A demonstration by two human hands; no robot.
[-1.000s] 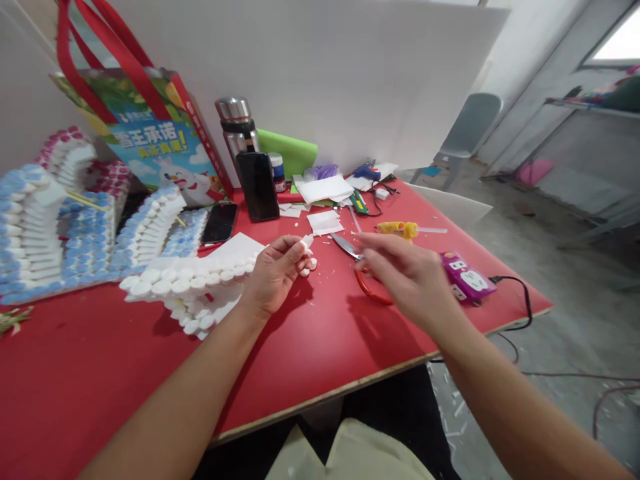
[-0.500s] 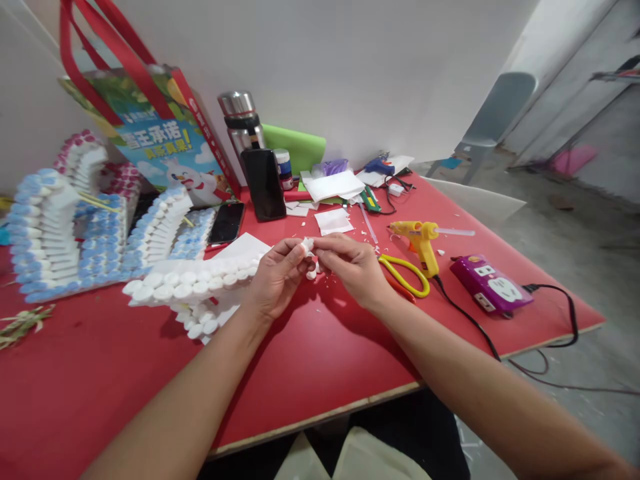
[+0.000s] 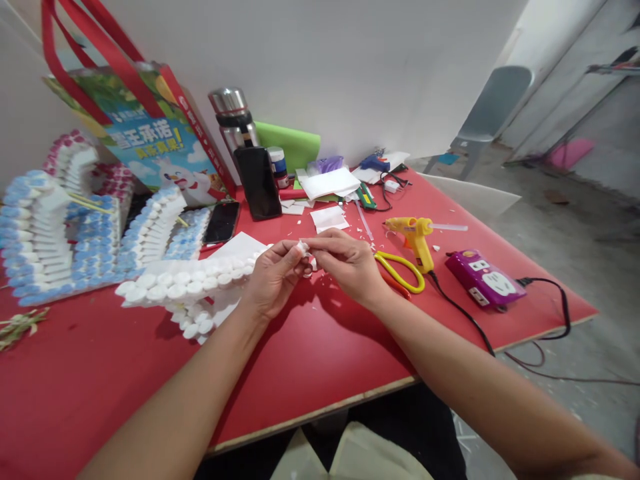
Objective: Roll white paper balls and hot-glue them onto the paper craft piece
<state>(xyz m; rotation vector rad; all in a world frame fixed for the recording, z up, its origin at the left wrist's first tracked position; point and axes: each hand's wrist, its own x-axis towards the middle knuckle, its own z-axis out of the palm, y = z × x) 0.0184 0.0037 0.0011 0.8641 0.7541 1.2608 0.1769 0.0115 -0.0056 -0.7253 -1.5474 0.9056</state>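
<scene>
My right hand point(image 3: 353, 267) has swung in from over the scissors point(image 3: 419, 271) to meet my left hand point(image 3: 273, 277). On my feed, the left thumb and fingers pinch a small white piece point(image 3: 303, 247). It sits between both sets of fingertips, the right's bunched close beside it; whether they grip it, I can't tell, nor its long axis.

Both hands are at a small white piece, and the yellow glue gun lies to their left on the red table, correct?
No: in the head view, the left hand and right hand are at a small white piece, but the yellow glue gun lies to their right on the red table.
</scene>
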